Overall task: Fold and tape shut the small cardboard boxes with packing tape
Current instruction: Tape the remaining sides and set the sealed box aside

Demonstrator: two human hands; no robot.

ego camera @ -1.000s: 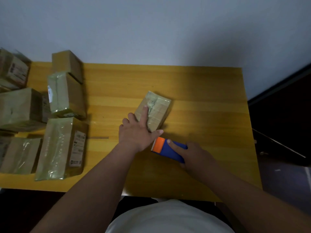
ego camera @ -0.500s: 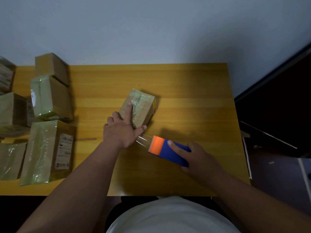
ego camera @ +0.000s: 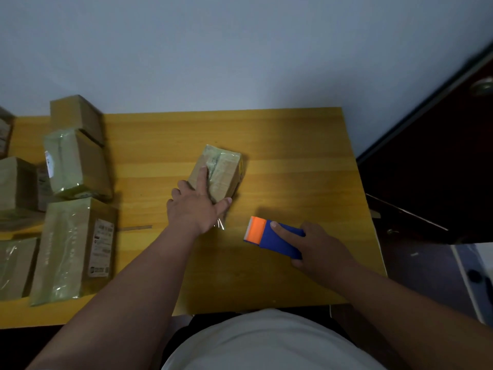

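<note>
Yellow table (ego camera: 293,145), landmark for all below. Along its left edge, stacked taped boxes (ego camera: 77,161), apparently finished. Near its middle, small cardboard box (ego camera: 221,172), tape over the top seam, a loose clear tail hanging at the near end. Left hand (ego camera: 194,206) flat on that box, forefinger straight along the seam, thumb at the near corner. Toward the near right, right hand (ego camera: 317,244) curled round blue-and-orange tape dispenser (ego camera: 269,236), apart from the box. Step, likely: strip just cut. Next: press the tail down the near face, smoothly.
</note>
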